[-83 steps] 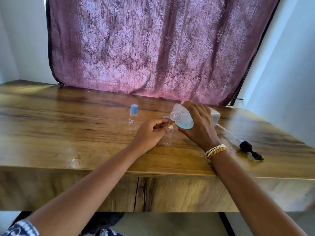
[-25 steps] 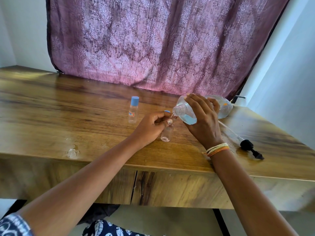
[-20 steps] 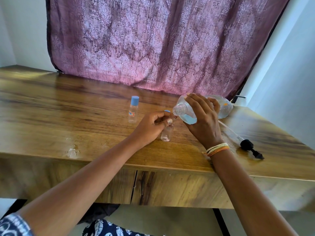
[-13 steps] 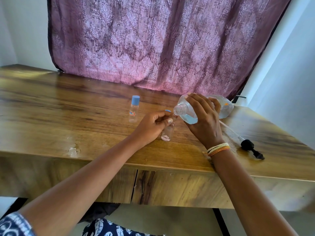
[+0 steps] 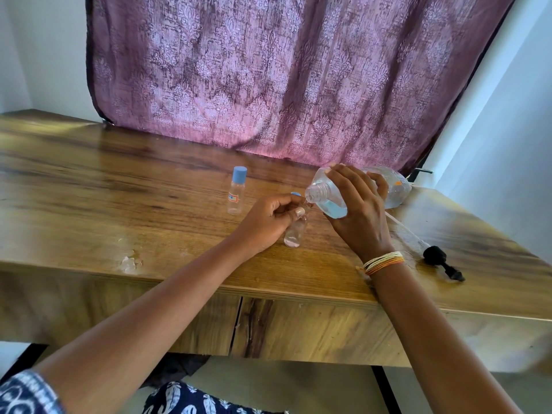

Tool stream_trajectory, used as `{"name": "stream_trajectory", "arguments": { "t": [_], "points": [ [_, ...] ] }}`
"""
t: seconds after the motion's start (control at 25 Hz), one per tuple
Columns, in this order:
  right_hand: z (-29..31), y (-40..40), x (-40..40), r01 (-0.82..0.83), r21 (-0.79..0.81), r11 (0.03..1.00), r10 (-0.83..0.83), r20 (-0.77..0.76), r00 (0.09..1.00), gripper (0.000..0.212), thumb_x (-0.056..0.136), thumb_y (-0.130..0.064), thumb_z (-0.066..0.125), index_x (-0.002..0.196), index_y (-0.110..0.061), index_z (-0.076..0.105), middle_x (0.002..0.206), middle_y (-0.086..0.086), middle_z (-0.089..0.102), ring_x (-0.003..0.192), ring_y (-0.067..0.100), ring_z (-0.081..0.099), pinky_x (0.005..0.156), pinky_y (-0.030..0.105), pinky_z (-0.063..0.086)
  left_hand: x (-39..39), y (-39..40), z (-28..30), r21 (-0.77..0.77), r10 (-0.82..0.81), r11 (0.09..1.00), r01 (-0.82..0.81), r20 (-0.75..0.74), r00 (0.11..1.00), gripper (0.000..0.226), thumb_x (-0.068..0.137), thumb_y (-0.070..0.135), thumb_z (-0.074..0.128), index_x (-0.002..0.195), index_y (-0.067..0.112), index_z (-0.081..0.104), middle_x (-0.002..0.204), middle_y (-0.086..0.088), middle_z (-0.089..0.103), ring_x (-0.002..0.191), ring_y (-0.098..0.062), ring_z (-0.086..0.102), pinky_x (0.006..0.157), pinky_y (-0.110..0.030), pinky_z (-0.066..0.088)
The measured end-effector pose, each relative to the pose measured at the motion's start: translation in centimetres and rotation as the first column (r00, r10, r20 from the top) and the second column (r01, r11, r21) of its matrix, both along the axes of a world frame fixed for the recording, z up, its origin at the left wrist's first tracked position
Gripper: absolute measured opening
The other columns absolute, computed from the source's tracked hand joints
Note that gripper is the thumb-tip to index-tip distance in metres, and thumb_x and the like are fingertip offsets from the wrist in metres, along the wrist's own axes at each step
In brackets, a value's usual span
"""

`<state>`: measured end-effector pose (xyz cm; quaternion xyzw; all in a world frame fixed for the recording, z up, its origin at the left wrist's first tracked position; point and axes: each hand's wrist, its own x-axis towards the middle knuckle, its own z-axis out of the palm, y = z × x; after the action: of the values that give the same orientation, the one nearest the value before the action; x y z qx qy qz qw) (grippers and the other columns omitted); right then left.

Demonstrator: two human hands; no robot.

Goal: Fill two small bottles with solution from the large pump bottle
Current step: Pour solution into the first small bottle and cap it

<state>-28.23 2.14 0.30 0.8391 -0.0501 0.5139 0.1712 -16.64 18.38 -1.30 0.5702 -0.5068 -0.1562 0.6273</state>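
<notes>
A wooden table point(image 5: 119, 204) carries a capped bottle point(image 5: 237, 191) standing upright near the middle. To its right an open bottle point(image 5: 294, 234) stands on the wood. A black pump point(image 5: 436, 258) with its tube lies far right. A whitish smear point(image 5: 130, 262) marks the near edge.

Legible text: none | capped small bottle point(image 5: 237, 191): red-bordered label, characters too small to read | large bottle point(image 5: 388, 186): orange mark, possibly print, unreadable
</notes>
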Motion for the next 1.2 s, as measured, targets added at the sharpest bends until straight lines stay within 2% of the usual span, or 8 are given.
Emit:
{"name": "stream_trajectory", "arguments": {
  "t": [0.36,0.64,0.8,1.0,1.12,1.2],
  "points": [
    [-0.09,-0.18,0.15,0.009,-0.025,1.000,-0.009,0.009,1.000,0.053,0.077,-0.021,0.079,0.125,-0.017,0.058,0.129,0.002,0.062,0.123,0.017,0.052,0.098,0.051,0.037,0.02,-0.05,-0.05,0.003,0.008,1.000,-0.008,-0.005,1.000,0.024,0.093,0.004,0.055,0.115,0.003,0.064,0.105,-0.011,0.071,0.095,-0.012,0.065,0.087,-0.018,0.050],
    [-0.21,-0.36,0.20,-0.002,-0.036,0.999,0.003,0.023,1.000,0.051,0.079,-0.021,0.077,0.126,-0.018,0.057,0.129,0.002,0.062,0.123,0.016,0.051,0.099,0.048,0.034,0.08,-0.14,-0.17,-0.009,-0.009,1.000,0.008,-0.038,0.999,0.023,0.093,0.002,0.054,0.113,0.004,0.064,0.100,-0.007,0.069,0.088,-0.010,0.066,0.087,-0.020,0.052],
    [-0.26,-0.50,0.23,0.009,-0.044,0.999,-0.007,0.025,1.000,0.054,0.077,-0.019,0.078,0.127,-0.020,0.055,0.130,0.001,0.061,0.124,0.015,0.050,0.100,0.047,0.032,0.04,-0.19,-0.20,-0.013,-0.014,1.000,0.013,-0.041,0.999,0.023,0.093,0.001,0.053,0.112,0.008,0.063,0.100,-0.005,0.069,0.094,-0.014,0.065,0.091,-0.026,0.051],
    [-0.27,-0.52,0.22,0.013,-0.045,0.999,-0.012,0.022,1.000,0.057,0.076,-0.018,0.079,0.128,-0.020,0.055,0.130,0.001,0.061,0.124,0.016,0.051,0.101,0.046,0.032,0.08,-0.19,-0.23,-0.016,-0.004,1.000,0.004,-0.025,1.000,0.023,0.093,0.001,0.053,0.113,0.006,0.064,0.099,-0.005,0.069,0.094,-0.011,0.065,0.091,-0.025,0.051],
    [-0.21,-0.40,0.22,0.011,-0.049,0.999,-0.010,0.034,0.999,0.055,0.075,-0.017,0.079,0.126,-0.019,0.057,0.130,0.001,0.062,0.124,0.015,0.050,0.101,0.043,0.030,0.07,-0.08,-0.19,-0.019,-0.006,1.000,0.005,-0.010,1.000,0.023,0.093,0.001,0.053,0.112,0.007,0.065,0.095,0.002,0.069,0.086,0.003,0.065,0.087,-0.017,0.051],
    [-0.17,-0.32,0.16,0.010,-0.041,0.999,-0.009,0.033,0.999,0.056,0.075,-0.017,0.080,0.126,-0.018,0.057,0.130,0.002,0.062,0.124,0.015,0.050,0.101,0.044,0.030,0.08,-0.06,-0.17,-0.014,-0.004,1.000,0.004,-0.012,1.000,0.023,0.093,0.001,0.053,0.113,0.007,0.065,0.096,0.002,0.069,0.088,0.002,0.065,0.088,-0.017,0.050]
  ]
}}
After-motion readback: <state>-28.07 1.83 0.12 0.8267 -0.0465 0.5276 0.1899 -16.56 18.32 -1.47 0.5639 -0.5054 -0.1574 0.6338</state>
